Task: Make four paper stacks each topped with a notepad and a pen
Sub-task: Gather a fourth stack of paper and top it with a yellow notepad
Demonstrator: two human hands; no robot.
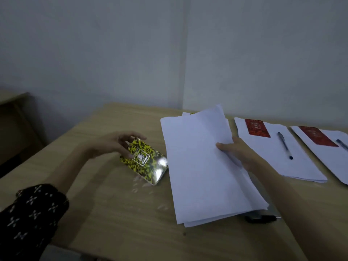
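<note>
A yellow-and-black patterned notepad (144,161) with a glossy cover is held in the left hand (114,143), the fingers closed around its far end; its near end is tilted down toward the tabletop (105,213), just left of the middle. A framed emblem is seen on the cover, and glare is caught on its near corner. A dark patterned sleeve (32,217) is seen at the near left edge.

A sheaf of white paper (203,166) is gripped by the right hand (239,153) along its right side, thumb on top, at the middle of the tabletop. The sheets are fanned unevenly, with the top sheet raised at its far end. A dark pen (261,218) is partly hidden beneath the sheaf's near right corner.

Toward the far right edge, a white paper stack (301,166) is laid flat, topped with a red notepad (257,127) at its far end and a blue pen (284,145) beside it. At the right edge, a second stack (331,157) is cut off by the frame; a second red notepad (318,136) and another pen (341,144) are carried on it.
</note>
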